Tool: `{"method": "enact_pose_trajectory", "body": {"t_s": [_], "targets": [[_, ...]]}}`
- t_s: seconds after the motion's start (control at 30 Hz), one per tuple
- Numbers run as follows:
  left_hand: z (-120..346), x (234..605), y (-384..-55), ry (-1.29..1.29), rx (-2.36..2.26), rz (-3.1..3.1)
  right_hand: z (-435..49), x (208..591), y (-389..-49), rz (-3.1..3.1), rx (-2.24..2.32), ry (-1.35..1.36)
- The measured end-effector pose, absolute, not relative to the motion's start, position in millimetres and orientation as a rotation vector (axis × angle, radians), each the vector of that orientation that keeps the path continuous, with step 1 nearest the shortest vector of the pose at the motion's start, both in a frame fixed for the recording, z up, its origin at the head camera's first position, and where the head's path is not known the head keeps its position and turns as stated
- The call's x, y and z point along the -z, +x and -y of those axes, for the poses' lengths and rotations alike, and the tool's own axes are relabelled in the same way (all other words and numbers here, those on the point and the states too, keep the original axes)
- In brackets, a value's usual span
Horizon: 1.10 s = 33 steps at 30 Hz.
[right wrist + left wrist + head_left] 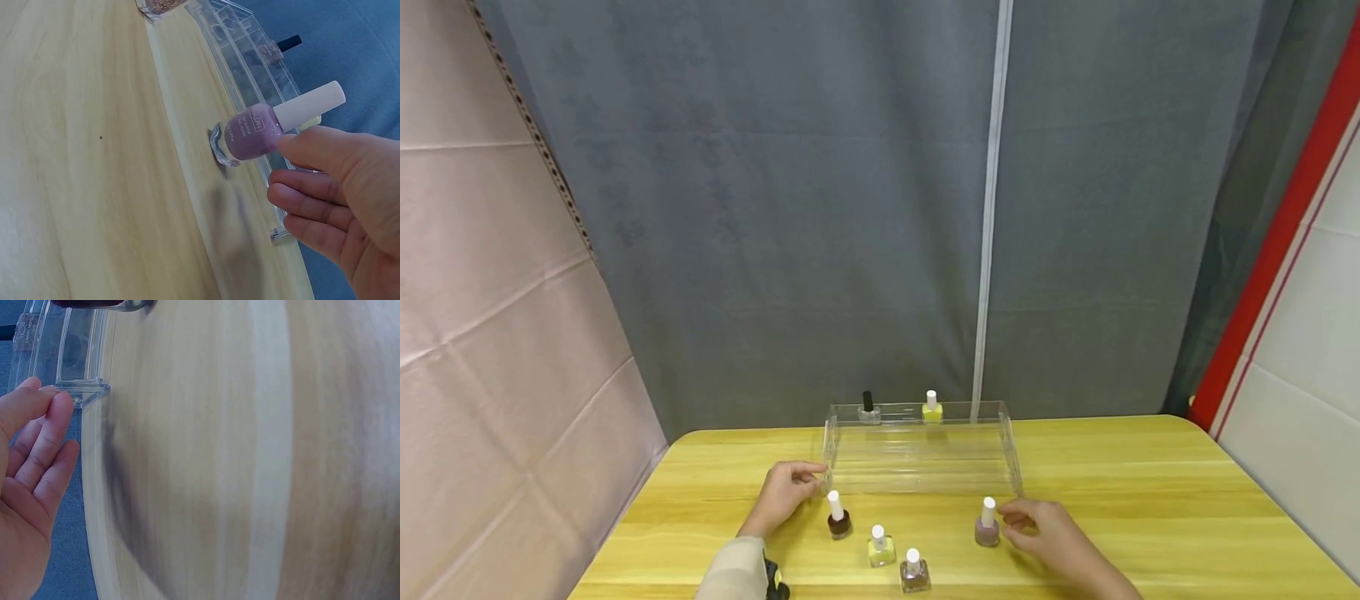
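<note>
Lilac bottle at my right fingertips

Here's the lilac glass nail polish bottle with a tall white cap (253,131), upright on the table, just near of the rack's right end. My right hand (1041,533) is beside it, thumb at its shoulder, other fingers loosely bent and not wrapped round; firm contact, I can't tell. Best grip, I'd judge: thumb and forefinger square across the glass, lifting straight up. Beyond, the clear acrylic stepped rack (925,487) carries two bottles on its far tier. My left hand (786,492) is at its left end, thumb and fingertips narrowly gathered; pinching or merely touching, I can't tell. A light steadying touch suits. Mind the squat dark-brown bottle with a white cap (839,525), close by my left hand.
</note>
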<state>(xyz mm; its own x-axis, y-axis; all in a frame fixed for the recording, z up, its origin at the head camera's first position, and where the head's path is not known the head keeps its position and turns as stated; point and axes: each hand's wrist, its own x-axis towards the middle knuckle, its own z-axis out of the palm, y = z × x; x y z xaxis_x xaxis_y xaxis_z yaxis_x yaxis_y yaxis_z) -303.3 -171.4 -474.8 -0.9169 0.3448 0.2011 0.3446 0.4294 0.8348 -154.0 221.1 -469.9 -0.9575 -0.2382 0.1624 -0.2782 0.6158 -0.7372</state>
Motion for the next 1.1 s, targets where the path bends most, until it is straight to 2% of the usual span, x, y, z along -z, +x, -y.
{"method": "enact_pose_trajectory", "body": {"t_s": [1.1], "targets": [[172, 476, -303, 0.648, -1.593, -2.603, -210, 485, -162, 2.750, -1.422, 0.475]]}}
